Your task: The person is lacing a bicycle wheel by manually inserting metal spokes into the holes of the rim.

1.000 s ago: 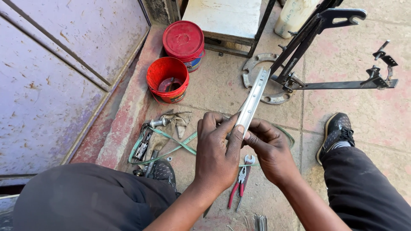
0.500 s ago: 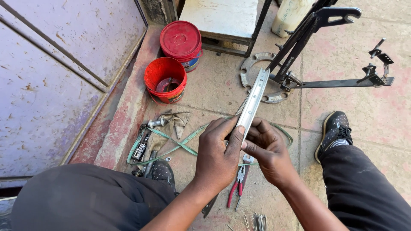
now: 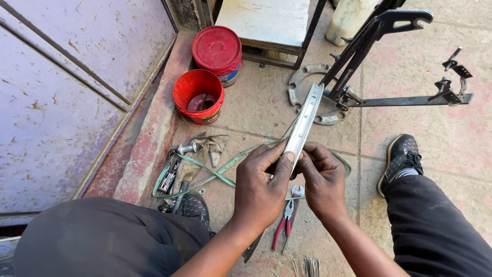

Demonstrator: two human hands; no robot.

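Gripping silver wheel rim (image 3: 306, 119): left hand (image 3: 264, 187) and right hand (image 3: 322, 180) both closed on it, fingertips pinching.

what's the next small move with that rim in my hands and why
Probably turn the silver rim slightly between both hands to bring the next spot up. The left hand and right hand pinch its near end together, fingertips meeting on one spot.
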